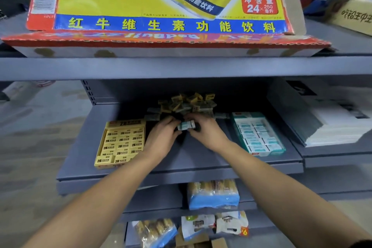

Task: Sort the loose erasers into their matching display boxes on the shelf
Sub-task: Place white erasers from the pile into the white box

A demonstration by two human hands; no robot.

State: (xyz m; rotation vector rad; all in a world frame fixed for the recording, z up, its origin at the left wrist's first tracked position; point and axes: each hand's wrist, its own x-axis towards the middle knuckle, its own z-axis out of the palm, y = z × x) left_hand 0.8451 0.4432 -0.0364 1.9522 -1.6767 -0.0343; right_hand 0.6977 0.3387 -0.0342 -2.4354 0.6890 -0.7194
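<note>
Erasers (186, 126) pinched between both hands (163, 137); pile (187, 103) behind blurred, shadowed.

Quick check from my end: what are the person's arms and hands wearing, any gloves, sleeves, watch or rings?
Both forearms are bare from the bottom edge of the frame up to the wrists. The left hand and the right hand have no gloves, and no watch, bracelet or ring shows on either. A small dark patch at the bottom right corner, by the right arm, may be a sleeve edge, but too little shows to be sure.
</note>
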